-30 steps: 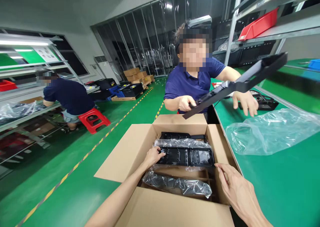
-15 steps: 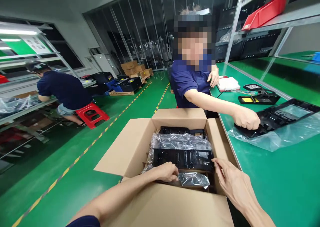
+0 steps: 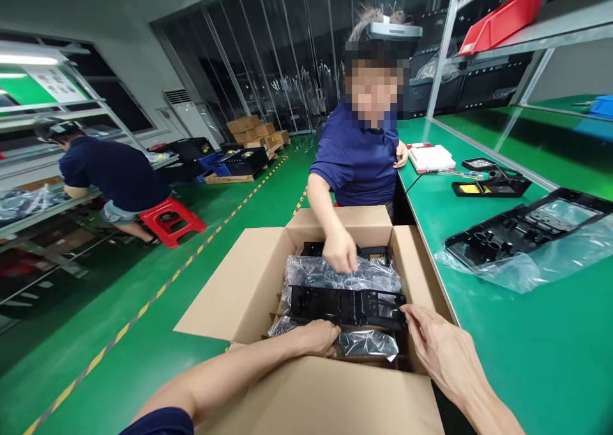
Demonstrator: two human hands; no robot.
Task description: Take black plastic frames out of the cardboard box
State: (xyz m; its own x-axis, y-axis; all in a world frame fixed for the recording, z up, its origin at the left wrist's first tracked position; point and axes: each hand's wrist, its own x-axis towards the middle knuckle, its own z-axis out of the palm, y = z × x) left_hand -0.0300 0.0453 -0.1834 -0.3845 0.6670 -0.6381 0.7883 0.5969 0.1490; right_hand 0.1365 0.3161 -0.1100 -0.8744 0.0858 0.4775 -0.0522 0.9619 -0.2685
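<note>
An open cardboard box [image 3: 214,288] holds black plastic frames and clear bags between cardboard dividers. One black plastic frame [image 3: 325,304] stands out of its bag across the middle. At its right end, my right hand [image 3: 438,342] pinches the edge between thumb and fingertips. My left hand [image 3: 318,338] is closed and reaches down at the frame's near side; its fingertips are hidden, so what they hold cannot be made out. Beside it lies a bagged part [image 3: 368,343]. A co-worker's hand [image 3: 341,251] hangs over the bagged part [image 3: 306,270] behind the frame.
On the green bench [image 3: 541,339] at the right lies another black frame [image 3: 507,234] on a clear bag [image 3: 536,272]. Farther back are a tool stand [image 3: 493,186] and a white pad [image 3: 432,158]. Another person sits on a red stool [image 3: 172,222] at the left.
The co-worker's hand has left the frame on the bench and swung left over the box. My hands keep nearly the same places; the left one has settled slightly lower.
</note>
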